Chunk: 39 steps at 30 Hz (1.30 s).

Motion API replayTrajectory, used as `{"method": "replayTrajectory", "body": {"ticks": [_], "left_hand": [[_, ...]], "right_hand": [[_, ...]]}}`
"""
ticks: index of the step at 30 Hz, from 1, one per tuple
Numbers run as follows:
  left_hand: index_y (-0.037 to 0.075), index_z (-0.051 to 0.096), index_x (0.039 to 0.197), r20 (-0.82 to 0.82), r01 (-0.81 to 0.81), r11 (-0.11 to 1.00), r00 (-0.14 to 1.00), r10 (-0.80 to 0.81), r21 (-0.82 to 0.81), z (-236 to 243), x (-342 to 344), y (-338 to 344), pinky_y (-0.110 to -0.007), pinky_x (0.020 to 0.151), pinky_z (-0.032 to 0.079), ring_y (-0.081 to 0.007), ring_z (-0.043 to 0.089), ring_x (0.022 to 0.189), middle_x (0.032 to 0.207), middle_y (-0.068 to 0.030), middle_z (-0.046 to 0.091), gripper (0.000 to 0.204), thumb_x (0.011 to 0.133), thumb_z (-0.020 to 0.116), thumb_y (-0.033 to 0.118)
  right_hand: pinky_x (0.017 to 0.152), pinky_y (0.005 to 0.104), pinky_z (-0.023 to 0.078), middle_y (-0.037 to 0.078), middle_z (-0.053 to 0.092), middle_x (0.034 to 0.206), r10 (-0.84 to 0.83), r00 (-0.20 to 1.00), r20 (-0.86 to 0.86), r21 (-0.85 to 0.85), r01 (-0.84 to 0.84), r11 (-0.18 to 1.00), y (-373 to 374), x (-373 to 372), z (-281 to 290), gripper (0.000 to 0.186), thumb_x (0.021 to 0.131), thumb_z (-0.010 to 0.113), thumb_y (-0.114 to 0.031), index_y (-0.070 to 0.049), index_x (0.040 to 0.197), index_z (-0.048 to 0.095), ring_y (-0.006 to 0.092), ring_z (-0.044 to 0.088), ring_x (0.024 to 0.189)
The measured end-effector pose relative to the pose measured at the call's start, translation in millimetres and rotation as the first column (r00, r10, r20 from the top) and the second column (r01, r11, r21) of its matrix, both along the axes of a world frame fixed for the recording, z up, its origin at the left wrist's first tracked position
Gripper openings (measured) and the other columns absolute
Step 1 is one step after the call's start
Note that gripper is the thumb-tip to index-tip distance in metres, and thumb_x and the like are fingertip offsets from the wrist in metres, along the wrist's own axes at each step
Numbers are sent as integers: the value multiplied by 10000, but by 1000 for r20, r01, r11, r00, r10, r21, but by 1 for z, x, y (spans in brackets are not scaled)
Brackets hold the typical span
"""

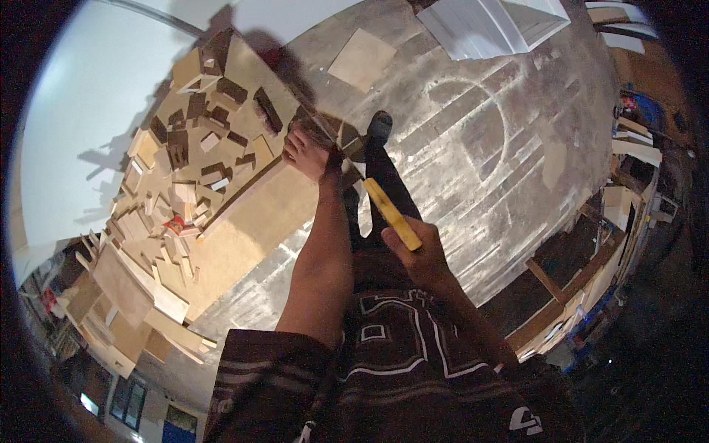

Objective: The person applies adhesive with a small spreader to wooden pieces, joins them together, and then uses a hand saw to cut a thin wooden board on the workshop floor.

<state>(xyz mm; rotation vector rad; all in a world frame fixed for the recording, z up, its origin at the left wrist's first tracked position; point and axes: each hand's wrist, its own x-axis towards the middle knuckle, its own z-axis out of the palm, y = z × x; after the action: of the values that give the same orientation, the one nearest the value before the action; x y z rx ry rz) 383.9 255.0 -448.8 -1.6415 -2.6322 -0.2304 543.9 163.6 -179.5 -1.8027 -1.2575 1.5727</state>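
My right hand is wrapped round the yellow handle of a tool. The handle slants up and left from my fist toward the table's edge; I cannot make out the tool's far end. At the right edge of the light wooden tabletop, my left hand has its fingers bent and closed. A dark block-like piece lies right against it; what the fingers hold is hidden. Left of that hand, a dark narrow brush-like block lies on the tabletop among scattered wood offcuts.
A wooden strip crosses the tabletop. A small red packet lies among the offcuts. Boards are stacked at the lower left. On the grey floor lie a flat square sheet and, farther right, a white ribbed panel. More timber lines the right.
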Motion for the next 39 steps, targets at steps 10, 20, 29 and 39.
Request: {"method": "replayTrajectory", "body": {"ticks": [10,20,29,39], "left_hand": [[71,476,1335,-5,17,995,1000,-16,99,-7,0,3,-476,1044,328,-318,490,1175,1249,-125,540,644,798,614,399],[76,501,1267,29,-16,1000,999,16,25,10,7,6,-480,1044,330,-302,485,1192,1228,-99,556,592,792,643,398],[72,504,1285,57,-9,997,998,4,80,14,6,4,-486,1018,348,-310,507,1148,1200,-131,574,540,831,587,353],[59,476,1320,-16,25,998,1000,-24,63,-6,-1,-4,-475,1035,338,-304,492,1180,1221,-122,565,597,813,590,354]], "right_hand": [[577,345,444,91,570,658,-26,1000,0,-30,26,999,2,2,11,281,934,676,-255,9,850,625,191,550,600],[559,294,400,13,518,645,-30,999,-18,-26,30,999,-2,7,32,287,950,659,-270,-12,835,604,94,463,625],[591,347,472,124,587,637,-88,996,-32,-88,85,992,-3,14,36,308,933,678,-276,24,876,632,160,576,597],[595,343,479,111,632,697,-8,1000,-20,-99,6,995,-2,14,42,280,938,669,-252,21,889,639,175,607,622]]}}
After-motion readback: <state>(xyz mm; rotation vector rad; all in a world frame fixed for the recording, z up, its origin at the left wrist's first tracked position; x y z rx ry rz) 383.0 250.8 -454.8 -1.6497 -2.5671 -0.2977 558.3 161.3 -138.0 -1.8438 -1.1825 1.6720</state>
